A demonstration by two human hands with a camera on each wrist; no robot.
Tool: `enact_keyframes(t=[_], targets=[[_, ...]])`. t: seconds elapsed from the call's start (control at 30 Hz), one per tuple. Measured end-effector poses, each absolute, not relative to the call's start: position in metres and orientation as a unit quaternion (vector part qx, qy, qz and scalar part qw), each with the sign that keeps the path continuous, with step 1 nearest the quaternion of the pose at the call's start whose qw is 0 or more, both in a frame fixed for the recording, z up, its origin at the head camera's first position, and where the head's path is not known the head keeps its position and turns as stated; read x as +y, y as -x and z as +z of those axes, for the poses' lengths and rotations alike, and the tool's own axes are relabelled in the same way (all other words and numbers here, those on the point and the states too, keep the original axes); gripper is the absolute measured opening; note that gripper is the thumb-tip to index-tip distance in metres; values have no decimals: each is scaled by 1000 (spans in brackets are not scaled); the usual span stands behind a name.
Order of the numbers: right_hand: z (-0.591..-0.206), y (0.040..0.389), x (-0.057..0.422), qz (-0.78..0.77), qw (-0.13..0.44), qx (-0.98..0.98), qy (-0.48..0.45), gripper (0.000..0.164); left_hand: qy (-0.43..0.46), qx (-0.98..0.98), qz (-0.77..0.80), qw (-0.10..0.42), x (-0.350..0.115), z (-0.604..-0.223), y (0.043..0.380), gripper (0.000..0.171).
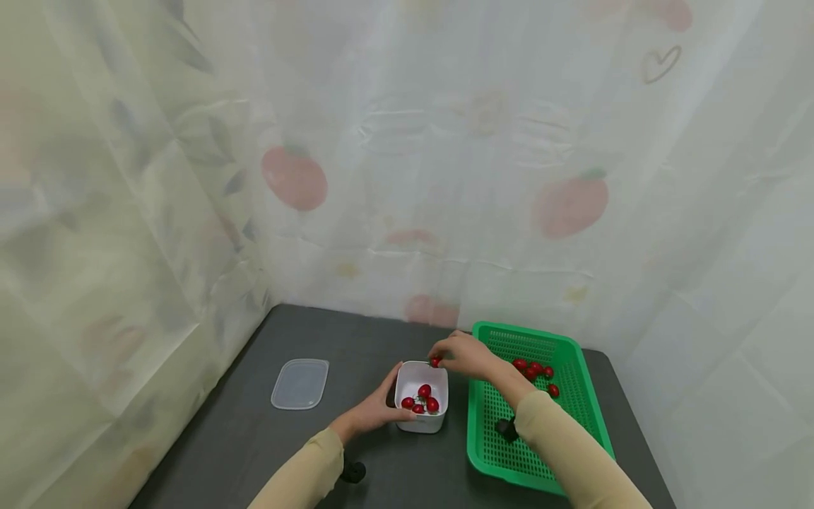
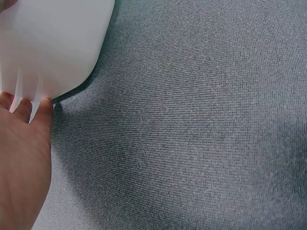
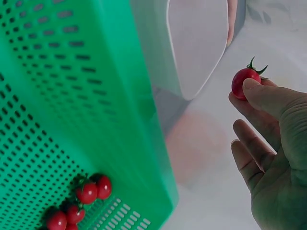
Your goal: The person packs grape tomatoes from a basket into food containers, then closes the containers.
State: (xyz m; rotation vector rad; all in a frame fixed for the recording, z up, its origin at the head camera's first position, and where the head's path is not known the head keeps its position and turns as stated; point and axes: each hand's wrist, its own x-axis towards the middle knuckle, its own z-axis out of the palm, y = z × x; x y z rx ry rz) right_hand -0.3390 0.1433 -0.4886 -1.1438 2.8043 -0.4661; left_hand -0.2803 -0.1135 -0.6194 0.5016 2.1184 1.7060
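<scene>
In the head view, a white square container (image 1: 425,425) stands on the table with several red cherry tomatoes (image 1: 425,391) inside. My left hand (image 1: 374,411) grips its left side, thumb along the front and fingers toward the back. The left wrist view shows those fingers (image 2: 44,112) against the container's white wall (image 2: 57,43). Above the container's back right corner, my right hand (image 1: 466,354) pinches a single cherry tomato (image 3: 243,83) between thumb and index finger. A green stem is still on that tomato, and the other fingers (image 3: 249,143) are loosely bent.
Right of the container is a green perforated basket (image 1: 478,431), with several cherry tomatoes (image 1: 531,370) near its back. A translucent lid (image 1: 300,384) lies flat on the dark table (image 1: 242,452) at left. A patterned curtain (image 1: 407,177) hangs behind.
</scene>
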Motion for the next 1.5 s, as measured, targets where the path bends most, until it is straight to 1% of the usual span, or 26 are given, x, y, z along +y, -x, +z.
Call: enact_keyframes(t=[0.17,0.37,0.5,0.6,0.87,1.1,1.33,1.5], targets=[[-491,340,131,-153,54,914,372,18,-182,751,605,190,-114,-619,280,112],[-498,341,117,-132,55,917,372,18,-188,745,610,192,-115,-623,281,111],[-500,339,110,-129,71,922,358,18,-183,748,608,193,-116,-626,282,110],[-502,339,106,-129,83,925,348,18,-185,749,606,192,-116,-626,282,111],[-514,339,100,-110,94,928,342,19,-187,746,609,194,-116,-623,281,111],[-524,337,96,-89,82,928,351,17,-185,751,604,191,-116,-624,280,111],[-524,333,92,-73,79,926,362,18,-183,747,609,195,-116,-622,279,111],[-525,332,92,-69,77,930,354,20,-184,739,617,202,-116,-622,279,109]])
